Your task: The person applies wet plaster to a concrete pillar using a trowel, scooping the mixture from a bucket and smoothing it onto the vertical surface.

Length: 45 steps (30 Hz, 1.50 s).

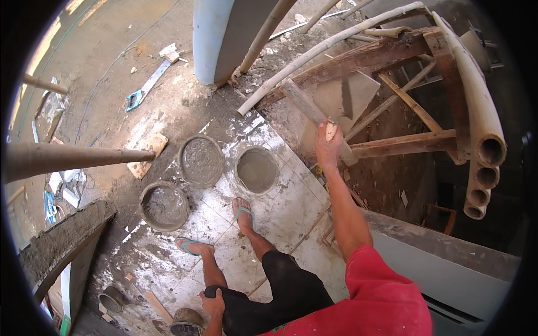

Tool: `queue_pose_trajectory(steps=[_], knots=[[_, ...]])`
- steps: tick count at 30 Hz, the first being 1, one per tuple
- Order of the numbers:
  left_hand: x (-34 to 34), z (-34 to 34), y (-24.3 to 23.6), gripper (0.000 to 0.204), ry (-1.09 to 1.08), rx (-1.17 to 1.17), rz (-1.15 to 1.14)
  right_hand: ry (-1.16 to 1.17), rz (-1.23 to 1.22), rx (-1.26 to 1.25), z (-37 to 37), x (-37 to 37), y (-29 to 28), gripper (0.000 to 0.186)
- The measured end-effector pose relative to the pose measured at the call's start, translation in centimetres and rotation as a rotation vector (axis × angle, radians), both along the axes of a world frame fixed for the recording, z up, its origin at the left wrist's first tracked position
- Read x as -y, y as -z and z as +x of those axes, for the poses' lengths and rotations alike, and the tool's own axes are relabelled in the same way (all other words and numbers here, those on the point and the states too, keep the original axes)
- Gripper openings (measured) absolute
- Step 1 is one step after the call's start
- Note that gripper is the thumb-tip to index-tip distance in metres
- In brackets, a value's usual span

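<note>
My right hand [328, 147] is closed round the handle of a long wooden plastering float [302, 102], out at arm's length. The board's grey back faces up, and it lies over a flat pale surface [320, 120] beside the timber framing. I cannot tell whether its underside touches that surface. Down by my knee rests my left hand [213, 304], holding nothing, its fingers laid over the black shorts [280, 291]. Ahead of my feet stand three round tubs: one of thick grey mortar [202, 161], one of smoother, wetter grey mix [256, 169], and one of lumpy mortar [165, 206].
At the right, bamboo poles [486, 140] and timber beams [403, 144] frame a drop to a lower level. A bamboo post [84, 158] and a pale blue column [212, 42] rise nearby. A handsaw [148, 84] lies far left. Small buckets [186, 323] stand at lower left.
</note>
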<state>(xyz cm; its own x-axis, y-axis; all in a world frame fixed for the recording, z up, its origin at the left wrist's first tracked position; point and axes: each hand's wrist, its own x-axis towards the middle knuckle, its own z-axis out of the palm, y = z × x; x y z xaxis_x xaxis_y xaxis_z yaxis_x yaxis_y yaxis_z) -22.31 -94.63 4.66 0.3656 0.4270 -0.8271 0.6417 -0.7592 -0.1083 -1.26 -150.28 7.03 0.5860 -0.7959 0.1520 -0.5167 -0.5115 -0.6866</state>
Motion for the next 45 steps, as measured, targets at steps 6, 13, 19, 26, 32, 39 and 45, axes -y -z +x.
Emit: queue_pose_trajectory(steps=[6,13,19,26,32,39,45], knots=[[1.3,-0.6,1.1,0.070,0.080,0.020,0.044,0.206,-0.095,0.494,-3.9,2.8,2.0,0.024],[2.7,-0.1,3.1,0.070,0.209,-0.004,-0.026,0.272,-0.174,-0.216,-10.5,11.3,13.0,0.019],[0.8,0.7,1.8,0.072,0.245,0.011,0.059,0.292,-0.066,-0.019,-7.9,4.3,8.9,0.016],[2.1,0.9,1.7,0.072,0.249,-0.002,0.051,0.447,0.178,-0.505,-11.2,10.3,15.2,0.019],[2.0,0.0,2.0,0.075,0.193,0.005,0.008,0.540,0.304,-0.435,-19.1,11.8,18.7,0.016],[1.4,1.7,1.4,0.078,0.098,-0.081,0.073,0.018,0.525,-0.284,-20.7,-2.6,11.3,0.024],[-0.7,0.6,1.1,0.076,-0.009,-0.133,0.074,-0.560,0.522,-0.603,-13.8,-19.6,7.7,0.033]])
